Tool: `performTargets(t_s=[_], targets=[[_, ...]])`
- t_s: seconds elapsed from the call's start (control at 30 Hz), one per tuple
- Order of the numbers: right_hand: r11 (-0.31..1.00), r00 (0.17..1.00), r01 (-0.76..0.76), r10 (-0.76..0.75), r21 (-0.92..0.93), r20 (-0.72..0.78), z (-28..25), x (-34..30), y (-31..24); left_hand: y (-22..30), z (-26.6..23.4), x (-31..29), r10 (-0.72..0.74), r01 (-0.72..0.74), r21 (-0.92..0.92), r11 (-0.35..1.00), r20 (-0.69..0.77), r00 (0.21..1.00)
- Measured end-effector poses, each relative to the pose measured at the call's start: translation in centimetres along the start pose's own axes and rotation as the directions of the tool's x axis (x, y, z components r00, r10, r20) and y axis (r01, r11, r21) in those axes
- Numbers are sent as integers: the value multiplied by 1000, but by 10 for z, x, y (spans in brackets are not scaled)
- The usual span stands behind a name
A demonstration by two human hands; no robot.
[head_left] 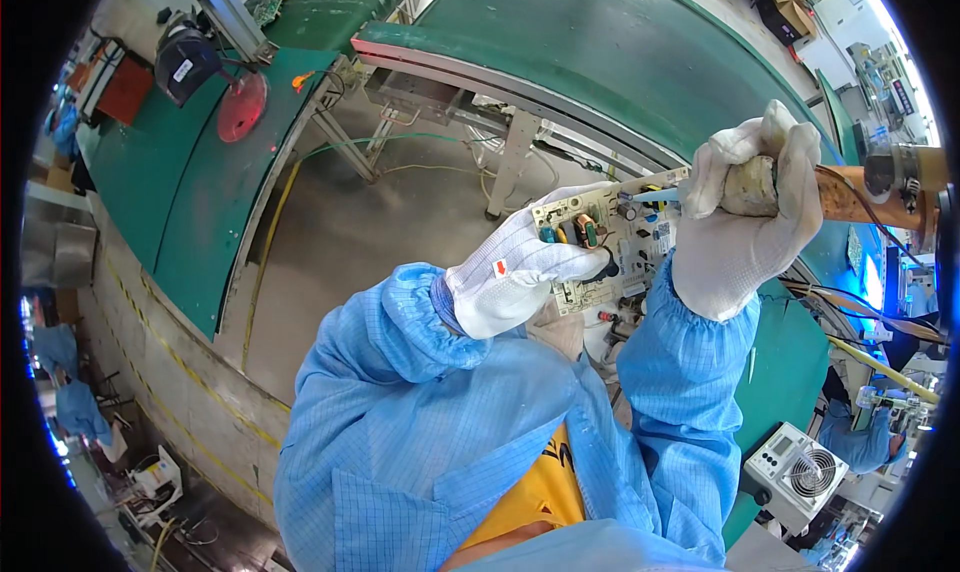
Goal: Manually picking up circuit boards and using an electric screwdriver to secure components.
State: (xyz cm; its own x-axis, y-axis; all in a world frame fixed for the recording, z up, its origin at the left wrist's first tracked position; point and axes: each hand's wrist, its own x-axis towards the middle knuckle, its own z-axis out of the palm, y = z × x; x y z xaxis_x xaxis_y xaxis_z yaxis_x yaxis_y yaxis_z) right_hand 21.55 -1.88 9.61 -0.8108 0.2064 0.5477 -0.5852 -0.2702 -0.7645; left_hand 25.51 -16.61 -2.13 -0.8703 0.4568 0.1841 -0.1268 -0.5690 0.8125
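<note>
A pale circuit board [632, 252] with coils, capacitors and other small parts is held in front of me. My left hand [515, 264], in a white glove, grips its left edge, with the thumb on top and the fingers partly hidden behind. Over the board's right end, my gloved right hand [748, 217] is closed around a worn tan, block-like thing [750, 187], whose kind I cannot make out. A light blue pointed tip [655, 196] sticks out from beside this hand over the board's upper edge. Whether tip and tan thing are one tool is hidden.
A green conveyor belt [600, 42] with a metal rail runs beyond my hands. On the left stands a green-topped table [165, 172] with a red disc [242, 108]. A copper-coloured pipe [860, 200] lies close right of my right hand; a white fan unit [797, 472] sits lower right.
</note>
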Motion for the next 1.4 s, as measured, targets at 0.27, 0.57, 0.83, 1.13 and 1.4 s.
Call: performTargets(t_s=[0.27,0.57,0.83,1.13,1.4], targets=[[945,979,202,-198,-256,42,-6,0,11,5,4,1,-77,77,-23,997,-10,997],[982,984,130,-144,-137,-103,-7,7,5,15,5,-3,-154,146,-118,982,-58,986],[995,997,75,-77,-68,-19,-34,10,13,41,12,-15,130,-98,464,881,-38,991],[914,975,221,-194,-342,111,-36,4,16,24,2,-18,206,-161,528,834,-26,978],[917,976,214,-212,-337,42,-30,5,18,35,16,-14,-321,234,-394,889,-174,931]])
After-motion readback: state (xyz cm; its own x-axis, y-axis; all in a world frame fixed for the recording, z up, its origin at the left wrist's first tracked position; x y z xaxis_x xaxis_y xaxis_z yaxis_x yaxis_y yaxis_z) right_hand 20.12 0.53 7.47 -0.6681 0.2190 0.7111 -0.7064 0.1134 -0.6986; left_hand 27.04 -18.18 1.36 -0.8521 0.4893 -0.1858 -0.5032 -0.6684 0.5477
